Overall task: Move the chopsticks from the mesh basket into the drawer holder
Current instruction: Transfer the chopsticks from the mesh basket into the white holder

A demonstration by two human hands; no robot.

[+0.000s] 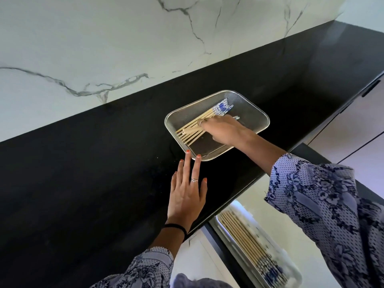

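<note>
A rectangular metal mesh basket stands on the black counter. Inside lie several wooden chopsticks with blue-and-white patterned ends, fanned out toward the left. My right hand is inside the basket, fingers curled round the middle of the bundle. My left hand lies flat on the counter, fingers straight, fingertips touching the basket's near rim. Below the counter's edge an open drawer holds a white holder with several more chopsticks lying side by side.
The black counter runs from lower left to upper right against a white marble wall. Pale cabinet fronts stand at the right. The open drawer juts out below the counter at the lower right.
</note>
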